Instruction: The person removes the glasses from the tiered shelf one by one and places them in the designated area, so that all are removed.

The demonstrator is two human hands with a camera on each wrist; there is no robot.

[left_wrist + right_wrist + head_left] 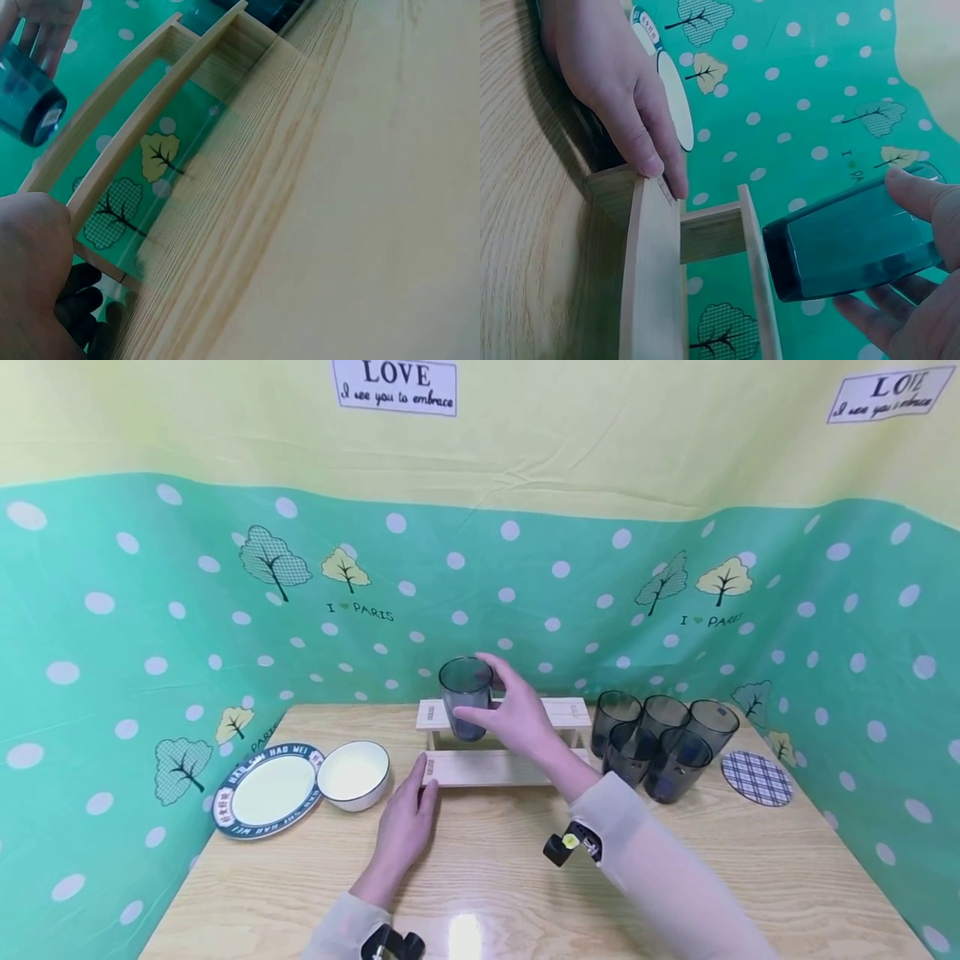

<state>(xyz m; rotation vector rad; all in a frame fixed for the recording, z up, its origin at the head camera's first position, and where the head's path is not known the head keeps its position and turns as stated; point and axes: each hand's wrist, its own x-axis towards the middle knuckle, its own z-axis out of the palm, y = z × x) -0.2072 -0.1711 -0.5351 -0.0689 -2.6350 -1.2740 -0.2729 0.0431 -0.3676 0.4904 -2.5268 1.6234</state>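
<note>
My right hand (517, 714) grips a dark translucent cup (466, 697) and holds it upright just above the upper shelf of a small two-step wooden rack (501, 767). In the right wrist view the cup (851, 244) hangs beside the rack's top board (759, 277), thumb and fingers curled round it. My left hand (408, 818) rests on the table with its fingers against the left end of the rack's lower step (649, 255). In the left wrist view the rack (142, 127) runs away from the hand, and the cup (26, 94) shows at top left.
Several more dark cups (660, 743) cluster right of the rack, with a plaid coaster (756, 777) beyond them. A white bowl (353, 773) and a rimmed plate (267, 790) lie on the left. A polka-dot cloth backdrop (150, 635) walls the wooden table (487, 868) on three sides.
</note>
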